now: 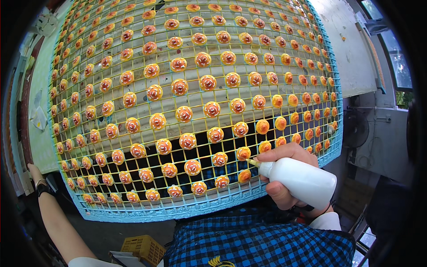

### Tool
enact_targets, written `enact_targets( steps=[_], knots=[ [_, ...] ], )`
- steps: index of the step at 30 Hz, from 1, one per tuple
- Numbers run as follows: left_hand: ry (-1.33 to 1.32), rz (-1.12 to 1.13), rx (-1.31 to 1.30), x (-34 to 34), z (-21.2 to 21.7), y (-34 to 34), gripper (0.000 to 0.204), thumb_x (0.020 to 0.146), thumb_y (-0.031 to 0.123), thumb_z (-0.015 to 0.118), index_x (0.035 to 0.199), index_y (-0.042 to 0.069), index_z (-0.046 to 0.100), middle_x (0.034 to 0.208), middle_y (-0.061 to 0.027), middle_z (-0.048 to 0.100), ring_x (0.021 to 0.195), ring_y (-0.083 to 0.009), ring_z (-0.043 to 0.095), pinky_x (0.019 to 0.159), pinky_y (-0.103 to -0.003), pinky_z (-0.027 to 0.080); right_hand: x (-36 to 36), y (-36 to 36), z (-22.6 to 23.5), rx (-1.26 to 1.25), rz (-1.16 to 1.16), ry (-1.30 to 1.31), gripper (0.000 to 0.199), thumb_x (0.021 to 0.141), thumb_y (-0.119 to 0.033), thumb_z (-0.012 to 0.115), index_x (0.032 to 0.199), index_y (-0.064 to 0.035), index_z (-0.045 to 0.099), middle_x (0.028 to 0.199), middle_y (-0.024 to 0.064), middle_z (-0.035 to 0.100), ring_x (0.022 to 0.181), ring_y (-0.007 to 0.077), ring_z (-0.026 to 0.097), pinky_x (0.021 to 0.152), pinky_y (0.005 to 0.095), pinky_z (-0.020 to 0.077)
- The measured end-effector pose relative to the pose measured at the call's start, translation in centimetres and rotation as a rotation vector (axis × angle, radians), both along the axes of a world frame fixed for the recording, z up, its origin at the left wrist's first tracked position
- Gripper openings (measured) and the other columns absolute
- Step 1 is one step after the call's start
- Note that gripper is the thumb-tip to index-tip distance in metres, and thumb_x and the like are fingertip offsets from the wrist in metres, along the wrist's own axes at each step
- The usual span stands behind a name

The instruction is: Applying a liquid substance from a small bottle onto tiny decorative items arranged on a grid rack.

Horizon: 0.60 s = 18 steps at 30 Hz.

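Note:
My right hand [289, 178] is closed around a white squeeze bottle [302, 180], which lies tilted with its thin nozzle pointing left. The nozzle tip is at an orange rosette [243, 153] near the front of a wire grid panel framed in light blue [178, 215]. Rows of small orange-yellow rosettes sit on the yellow wires. Many of them, such as this one [187, 141], carry white dashes; those toward the right, like this rosette [280, 123], show plain orange. Far to the left, my left hand [35, 174] is at the edge of a pale green tabletop; its fingers are hardly visible.
A corrugated, paint-spotted sheet [191, 100] lies beneath the grid. Below the panel stands a yellow plastic crate [144, 249], near my blue-and-black checked apron [249, 240]. To the right are a pale table [351, 58], a dark fan [356, 128] and a window [396, 62].

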<state>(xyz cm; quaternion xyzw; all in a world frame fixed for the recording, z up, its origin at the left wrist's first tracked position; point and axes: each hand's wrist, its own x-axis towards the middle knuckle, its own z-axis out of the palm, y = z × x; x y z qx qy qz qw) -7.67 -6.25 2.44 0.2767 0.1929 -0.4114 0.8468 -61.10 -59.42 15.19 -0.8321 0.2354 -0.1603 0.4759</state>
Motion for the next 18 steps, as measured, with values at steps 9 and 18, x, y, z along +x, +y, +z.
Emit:
enact_targets(
  steps=[9,18],
  knots=[
    [0.015,-0.023,-0.111,0.6,-0.2,-0.1,0.034,0.080,0.027,0.037,0.094,0.002,0.054,0.094,-0.0113,0.052,0.084,-0.0225,0.049,0.068,-0.036,0.036,0.1,-0.5,-0.1,0.054,-0.007,-0.022,0.031,0.071,-0.032,0.062,0.080,-0.0020,0.058,0.070,0.0073,0.057,0.054,0.0183,0.056,0.046,0.0249,0.0438],
    [0.049,-0.053,-0.221,1.2,-1.1,0.0,0.032,0.080,0.026,0.038,0.093,0.002,0.055,0.092,-0.0109,0.054,0.082,-0.0222,0.051,0.067,-0.036,0.037,-0.9,-0.7,-0.1,0.032,0.000,-0.034,0.031,0.071,-0.031,0.062,0.078,-0.0017,0.058,0.070,0.0068,0.057,0.053,0.0171,0.057,0.045,0.0244,0.0445]
  ],
)
